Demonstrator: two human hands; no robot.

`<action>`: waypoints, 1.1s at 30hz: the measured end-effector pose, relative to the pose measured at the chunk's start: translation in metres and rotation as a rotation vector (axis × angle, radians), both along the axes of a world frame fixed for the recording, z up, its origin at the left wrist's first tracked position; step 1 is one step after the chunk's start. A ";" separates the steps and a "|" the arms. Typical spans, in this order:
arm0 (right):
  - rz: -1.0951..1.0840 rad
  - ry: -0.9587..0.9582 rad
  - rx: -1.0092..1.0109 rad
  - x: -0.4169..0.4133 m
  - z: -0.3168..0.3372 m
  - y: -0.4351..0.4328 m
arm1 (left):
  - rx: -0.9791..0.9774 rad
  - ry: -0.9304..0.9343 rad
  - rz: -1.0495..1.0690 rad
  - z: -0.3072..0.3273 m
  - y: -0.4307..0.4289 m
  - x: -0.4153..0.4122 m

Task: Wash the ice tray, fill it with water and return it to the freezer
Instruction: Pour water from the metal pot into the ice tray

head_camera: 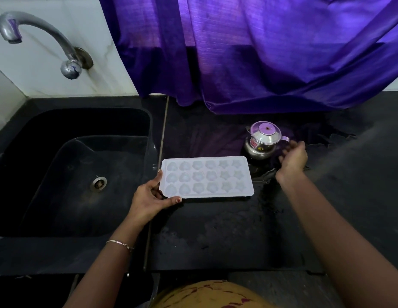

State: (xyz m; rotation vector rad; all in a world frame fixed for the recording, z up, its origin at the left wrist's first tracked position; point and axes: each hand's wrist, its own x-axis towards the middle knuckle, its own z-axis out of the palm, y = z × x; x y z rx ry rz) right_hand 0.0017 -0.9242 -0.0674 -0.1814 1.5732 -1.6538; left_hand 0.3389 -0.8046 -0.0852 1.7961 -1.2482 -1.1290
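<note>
Left hand [149,198] grips the tray [207,176] at the bench [215,230] edge by the sink [49,165]; right hand [292,158] curls beside jug [262,138] handle, hold unclear.

One wide-angle camera, worn on the head, looks forward and steeply down from close above the black counter [215,230], sink [49,130] at left; lens distortion leaves the exact tilt unclear.

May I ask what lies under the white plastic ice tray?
The black counter, wet nearby; the left hand holds the left end of the white plastic ice tray. The patch beneath is hidden.
</note>
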 end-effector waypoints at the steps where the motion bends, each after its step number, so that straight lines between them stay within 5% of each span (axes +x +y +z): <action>1: 0.008 0.002 0.007 0.001 -0.004 0.007 | 0.006 -0.001 -0.007 -0.001 0.000 0.001; 17: 0.665 0.594 0.183 0.040 -0.023 0.088 | -0.029 0.039 0.102 0.003 -0.008 -0.002; 33: 0.736 0.567 0.101 0.059 -0.004 0.097 | 0.007 0.270 0.234 0.004 -0.025 0.014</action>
